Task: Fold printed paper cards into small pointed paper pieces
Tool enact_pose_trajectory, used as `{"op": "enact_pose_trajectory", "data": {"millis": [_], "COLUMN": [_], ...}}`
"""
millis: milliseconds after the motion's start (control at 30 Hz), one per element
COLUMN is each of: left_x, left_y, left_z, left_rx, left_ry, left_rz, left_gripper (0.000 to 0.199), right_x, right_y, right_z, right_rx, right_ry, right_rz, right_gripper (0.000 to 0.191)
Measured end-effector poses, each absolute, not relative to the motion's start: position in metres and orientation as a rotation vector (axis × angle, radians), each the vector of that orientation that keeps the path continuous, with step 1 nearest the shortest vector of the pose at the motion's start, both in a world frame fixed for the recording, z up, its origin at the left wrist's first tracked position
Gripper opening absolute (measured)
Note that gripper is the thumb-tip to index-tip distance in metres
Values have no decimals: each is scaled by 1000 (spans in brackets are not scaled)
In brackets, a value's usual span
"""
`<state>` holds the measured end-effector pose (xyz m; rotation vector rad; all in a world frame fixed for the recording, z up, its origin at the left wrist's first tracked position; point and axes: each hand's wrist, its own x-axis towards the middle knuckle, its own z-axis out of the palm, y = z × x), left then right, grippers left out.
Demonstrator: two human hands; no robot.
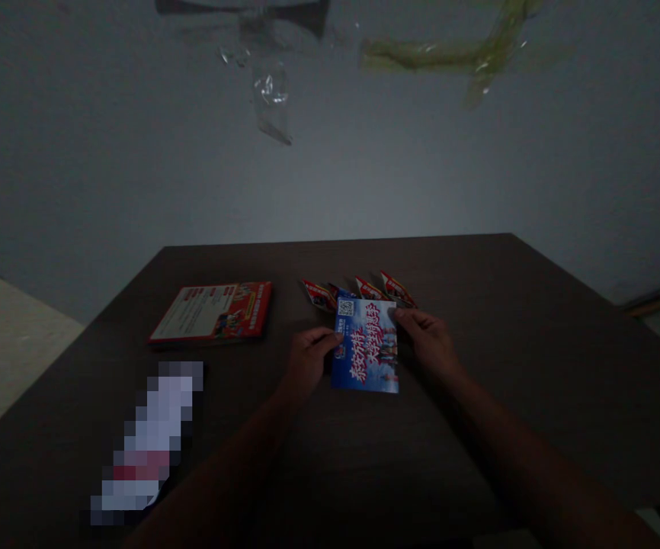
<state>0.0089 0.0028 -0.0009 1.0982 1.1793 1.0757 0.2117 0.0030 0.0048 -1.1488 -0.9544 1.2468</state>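
A blue printed flyer (367,358) with red-and-white lettering and a QR code is held up between my two hands. My left hand (309,358) pinches its left edge, thumb on the printed face. At the upper right corner, my right hand (426,335) grips it between thumb and fingers. Just behind the flyer, several folded paper pieces, such as a red one (319,296) and another red one (397,288), stand on the table in a row. The flyer hides their lower parts.
A stack of red-and-white leaflets (209,313) lies on the dark table (478,267) to the left. Nearer me on the left is a pixelated, blurred-out object (150,438). Behind the table rises a wall (330,183) with yellowish tape (421,57) and clear tape on it.
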Motion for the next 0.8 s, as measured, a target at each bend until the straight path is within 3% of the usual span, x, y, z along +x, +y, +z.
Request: {"op": "enact_pose_trajectory", "data": {"millis": [433, 800], "left_x": [8, 8], "left_y": [4, 2], "left_z": [-1, 2], "left_rx": [1118, 1154], "left_ry": [1234, 1163], "left_rz": [1213, 1271], "left_gripper": [22, 16], "right_x": [212, 210], "right_y": [0, 0], "right_z": [1, 3], "right_rx": [-1105, -1094], "right_ry": [-1053, -1013], "right_rz": [1459, 1383], "right_gripper": [31, 28]}}
